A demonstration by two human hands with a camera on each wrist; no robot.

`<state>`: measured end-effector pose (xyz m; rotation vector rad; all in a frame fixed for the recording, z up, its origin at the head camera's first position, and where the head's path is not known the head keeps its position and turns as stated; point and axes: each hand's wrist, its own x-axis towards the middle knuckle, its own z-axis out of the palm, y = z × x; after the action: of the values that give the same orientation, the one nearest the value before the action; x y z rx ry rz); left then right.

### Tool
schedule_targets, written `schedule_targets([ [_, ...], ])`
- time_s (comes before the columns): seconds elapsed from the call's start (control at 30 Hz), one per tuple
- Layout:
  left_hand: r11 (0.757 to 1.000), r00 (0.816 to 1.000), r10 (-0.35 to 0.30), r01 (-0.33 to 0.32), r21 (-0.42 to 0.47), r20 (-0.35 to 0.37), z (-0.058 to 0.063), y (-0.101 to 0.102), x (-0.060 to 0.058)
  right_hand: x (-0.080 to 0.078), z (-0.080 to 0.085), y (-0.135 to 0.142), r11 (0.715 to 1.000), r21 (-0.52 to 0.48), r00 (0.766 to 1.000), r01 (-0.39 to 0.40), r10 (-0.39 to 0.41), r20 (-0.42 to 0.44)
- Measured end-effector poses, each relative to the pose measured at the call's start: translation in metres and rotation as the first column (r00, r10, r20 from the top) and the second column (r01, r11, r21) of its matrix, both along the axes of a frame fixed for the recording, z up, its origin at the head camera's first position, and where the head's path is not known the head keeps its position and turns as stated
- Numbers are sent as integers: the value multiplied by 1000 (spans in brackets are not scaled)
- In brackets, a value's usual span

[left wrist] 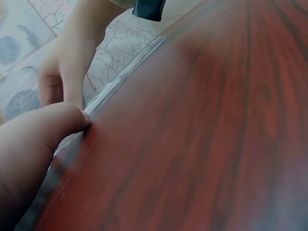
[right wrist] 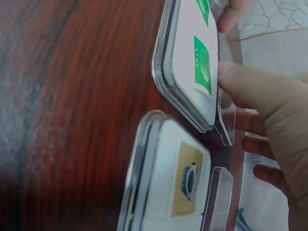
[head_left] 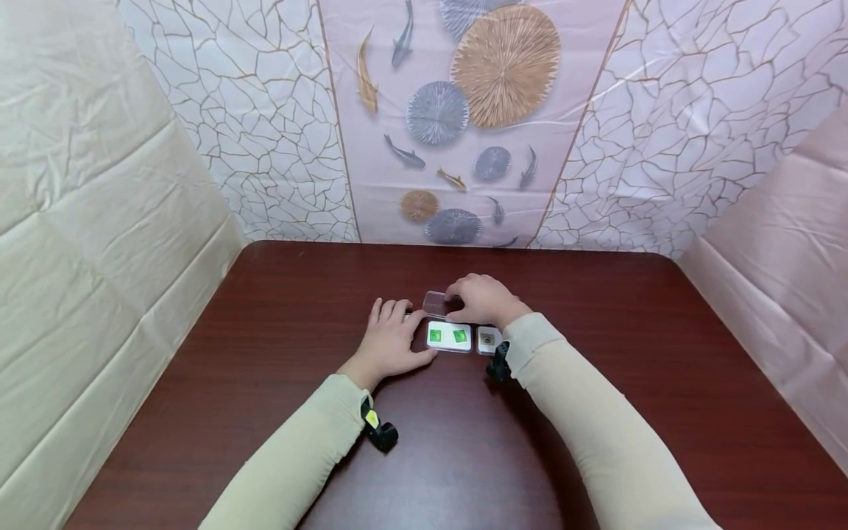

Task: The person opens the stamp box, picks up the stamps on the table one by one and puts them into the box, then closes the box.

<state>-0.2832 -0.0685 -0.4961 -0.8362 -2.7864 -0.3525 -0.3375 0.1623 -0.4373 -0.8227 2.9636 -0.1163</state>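
Observation:
In the head view a flat clear plastic case with a white insert and two green stickers [head_left: 449, 336] lies on the table. A clear plastic piece [head_left: 434, 303] lies just beyond it. My right hand [head_left: 486, 300] pinches the right end of this clear piece between thumb and curled fingers; its thumb [right wrist: 240, 82] is right at the far edge of the white insert in the right wrist view. My left hand [head_left: 391, 342] rests with spread fingers at the left, thumb tip at the stickered case's near left corner and index fingertip by the clear piece.
A second flat case with a brown watch-like picture [right wrist: 187, 180] lies to the right, partly under my right wrist in the head view. Another clear piece [right wrist: 221, 197] is beyond it. The dark wooden table [head_left: 298, 294] ends at a patterned curtain [head_left: 437, 184].

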Motion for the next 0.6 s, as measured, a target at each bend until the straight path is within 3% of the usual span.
schedule_targets([
  [0.23, 999, 999, 25, -25, -23, 23, 3, 6, 2, 7, 3, 8, 998, -60, 1000, -30, 29, -8],
  [0.43, 999, 999, 40, -40, -12, 24, 4, 4, 2, 26, 10, 11, 981, -111, 987, -157, 159, 12],
  [0.6, 1000, 1000, 20, -20, 1, 22, 4, 5, 2, 40, 7, 10, 967, -70, 969, -246, 244, -37],
])
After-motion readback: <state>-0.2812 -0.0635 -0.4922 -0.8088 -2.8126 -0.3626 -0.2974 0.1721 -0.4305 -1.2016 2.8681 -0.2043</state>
